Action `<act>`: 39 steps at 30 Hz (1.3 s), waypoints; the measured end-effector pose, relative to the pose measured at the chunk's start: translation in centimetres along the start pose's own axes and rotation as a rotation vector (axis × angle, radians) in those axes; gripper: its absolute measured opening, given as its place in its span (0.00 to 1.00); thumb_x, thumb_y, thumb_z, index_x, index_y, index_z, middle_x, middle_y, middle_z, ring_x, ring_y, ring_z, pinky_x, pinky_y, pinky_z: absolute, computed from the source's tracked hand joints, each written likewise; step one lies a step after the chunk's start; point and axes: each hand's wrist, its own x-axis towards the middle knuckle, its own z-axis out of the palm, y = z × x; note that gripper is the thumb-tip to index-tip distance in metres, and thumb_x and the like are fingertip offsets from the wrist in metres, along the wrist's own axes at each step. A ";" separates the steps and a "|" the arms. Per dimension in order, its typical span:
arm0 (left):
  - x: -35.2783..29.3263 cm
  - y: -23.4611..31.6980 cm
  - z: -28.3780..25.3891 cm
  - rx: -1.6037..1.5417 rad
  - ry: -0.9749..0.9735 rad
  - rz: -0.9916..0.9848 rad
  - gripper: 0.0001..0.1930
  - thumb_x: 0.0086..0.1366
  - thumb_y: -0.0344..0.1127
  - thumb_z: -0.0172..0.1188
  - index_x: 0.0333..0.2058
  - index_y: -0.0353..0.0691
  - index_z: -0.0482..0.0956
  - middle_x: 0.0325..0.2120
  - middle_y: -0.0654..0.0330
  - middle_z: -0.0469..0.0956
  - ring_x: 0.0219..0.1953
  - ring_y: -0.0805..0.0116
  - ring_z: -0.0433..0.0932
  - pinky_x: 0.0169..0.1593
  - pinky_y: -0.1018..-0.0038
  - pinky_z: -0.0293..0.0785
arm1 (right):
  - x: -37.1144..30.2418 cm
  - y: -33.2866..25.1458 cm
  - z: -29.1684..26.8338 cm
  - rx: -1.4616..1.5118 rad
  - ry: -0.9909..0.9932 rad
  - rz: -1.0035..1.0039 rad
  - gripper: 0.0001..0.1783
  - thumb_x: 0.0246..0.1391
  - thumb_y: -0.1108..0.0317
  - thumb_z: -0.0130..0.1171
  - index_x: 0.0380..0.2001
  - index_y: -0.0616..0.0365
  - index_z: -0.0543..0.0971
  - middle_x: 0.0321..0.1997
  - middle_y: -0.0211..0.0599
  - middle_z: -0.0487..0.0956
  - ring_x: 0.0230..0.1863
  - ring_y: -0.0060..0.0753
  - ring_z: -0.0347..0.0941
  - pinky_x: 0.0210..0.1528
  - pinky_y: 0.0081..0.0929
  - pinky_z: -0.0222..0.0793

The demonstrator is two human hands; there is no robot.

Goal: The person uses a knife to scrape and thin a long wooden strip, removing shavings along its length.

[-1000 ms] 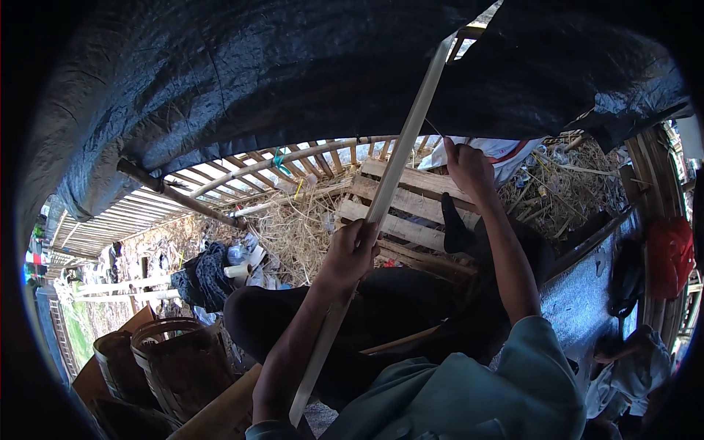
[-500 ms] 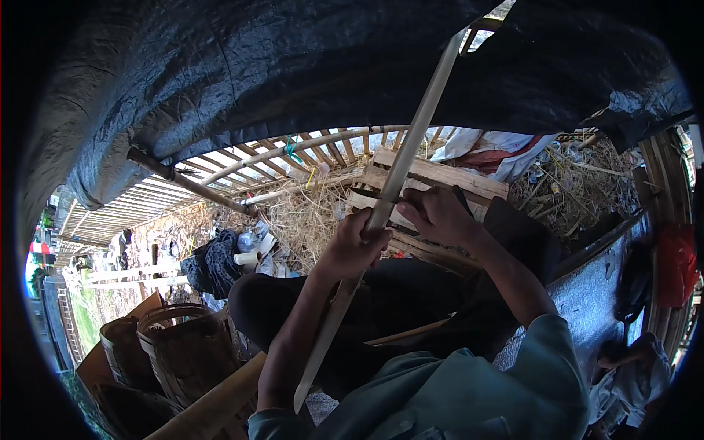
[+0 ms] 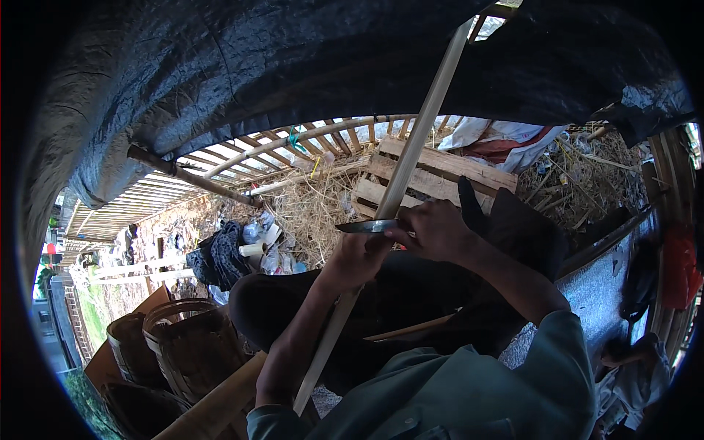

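Your left hand (image 3: 357,257) is closed around the long bamboo strip (image 3: 411,158), which runs from beside your left elbow up past the wooden pallet (image 3: 440,172) toward the dark tarpaulin (image 3: 293,66) overhead. Your right hand (image 3: 438,229) grips the handle of the knife (image 3: 364,226), and its blade lies across the strip, just above your left fist. For a clean cut, I think you should keep the blade at a low angle to the strip and push it away from your body. Keep the left thumb behind the edge, because it sits very close. Hold the strip firmly against your leg so it does not twist. The woven baskets (image 3: 180,345) stand well apart at your lower left.
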 end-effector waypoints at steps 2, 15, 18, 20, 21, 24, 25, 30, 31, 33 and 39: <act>0.1 -1.0 0.4 0.036 0.021 0.080 0.09 0.62 0.35 0.53 0.32 0.33 0.71 0.14 0.59 0.71 0.16 0.70 0.73 0.19 0.72 0.66 | 0.0 -0.1 0.4 -0.053 0.049 0.002 0.27 0.54 0.45 0.49 0.17 0.58 0.76 0.12 0.40 0.74 0.16 0.41 0.74 0.20 0.35 0.70; 0.7 -1.4 1.6 0.232 0.375 0.473 0.08 0.54 0.24 0.56 0.34 0.40 0.70 0.26 0.52 0.76 0.26 0.47 0.75 0.30 0.60 0.69 | 0.2 0.1 1.5 -0.149 0.052 0.071 0.30 0.52 0.39 0.47 0.20 0.57 0.76 0.11 0.38 0.74 0.14 0.40 0.75 0.17 0.33 0.69; 1.2 -0.6 1.3 0.130 0.301 0.360 0.07 0.55 0.26 0.56 0.33 0.38 0.70 0.24 0.49 0.75 0.27 0.45 0.76 0.30 0.60 0.70 | 0.8 0.5 1.5 -0.165 0.033 0.091 0.30 0.52 0.39 0.46 0.20 0.58 0.76 0.10 0.39 0.73 0.14 0.41 0.74 0.16 0.34 0.69; 1.1 -0.2 1.5 0.101 0.268 0.352 0.06 0.55 0.27 0.56 0.32 0.36 0.70 0.21 0.48 0.74 0.26 0.44 0.76 0.29 0.60 0.71 | 1.3 1.2 1.2 -0.229 0.166 0.178 0.27 0.55 0.45 0.49 0.16 0.58 0.76 0.11 0.39 0.73 0.14 0.41 0.73 0.16 0.35 0.68; 0.7 -0.1 1.6 0.171 0.266 0.215 0.06 0.57 0.30 0.57 0.30 0.35 0.69 0.19 0.49 0.74 0.23 0.48 0.76 0.26 0.63 0.69 | 2.3 2.6 0.3 -0.250 0.262 0.266 0.28 0.56 0.46 0.47 0.15 0.58 0.76 0.10 0.40 0.72 0.14 0.42 0.73 0.16 0.35 0.68; 0.0 -0.7 2.4 0.175 0.245 0.138 0.09 0.58 0.32 0.57 0.27 0.33 0.68 0.15 0.49 0.73 0.19 0.50 0.76 0.22 0.66 0.68 | 4.1 6.1 -3.6 -0.278 0.328 0.400 0.30 0.59 0.49 0.43 0.12 0.59 0.74 0.08 0.40 0.71 0.12 0.44 0.72 0.13 0.36 0.65; 0.1 -1.0 2.4 0.107 0.241 0.186 0.09 0.58 0.32 0.57 0.26 0.33 0.68 0.14 0.47 0.72 0.18 0.49 0.76 0.20 0.65 0.69 | 4.1 6.4 -3.8 -0.284 0.316 0.377 0.30 0.60 0.50 0.43 0.13 0.60 0.74 0.08 0.41 0.70 0.12 0.44 0.72 0.13 0.36 0.65; 0.4 -0.7 1.5 0.135 0.233 0.115 0.11 0.57 0.33 0.59 0.24 0.33 0.67 0.14 0.50 0.73 0.17 0.55 0.77 0.21 0.68 0.69 | 3.2 5.5 -1.6 -0.199 0.399 0.410 0.28 0.60 0.51 0.44 0.14 0.59 0.75 0.09 0.40 0.70 0.12 0.42 0.71 0.16 0.34 0.66; 0.4 -0.9 1.5 0.116 0.236 0.122 0.11 0.57 0.33 0.59 0.24 0.33 0.67 0.14 0.51 0.73 0.17 0.56 0.77 0.21 0.69 0.69 | 3.0 4.8 -1.7 -0.184 0.406 0.363 0.29 0.59 0.48 0.44 0.14 0.59 0.75 0.09 0.40 0.71 0.13 0.42 0.71 0.16 0.35 0.67; 0.4 -1.0 1.4 0.099 0.244 0.129 0.11 0.57 0.33 0.59 0.24 0.33 0.67 0.13 0.51 0.73 0.17 0.57 0.77 0.21 0.69 0.69 | 2.5 3.9 -1.5 -0.161 0.405 0.257 0.29 0.57 0.45 0.46 0.16 0.59 0.76 0.09 0.39 0.71 0.13 0.41 0.72 0.17 0.35 0.68; 0.6 -1.2 1.0 0.007 0.136 -0.011 0.12 0.56 0.32 0.60 0.25 0.34 0.65 0.13 0.52 0.73 0.16 0.56 0.76 0.19 0.68 0.67 | -0.3 0.9 0.1 -0.075 0.228 0.089 0.27 0.55 0.45 0.48 0.16 0.58 0.75 0.09 0.37 0.72 0.13 0.39 0.73 0.18 0.33 0.69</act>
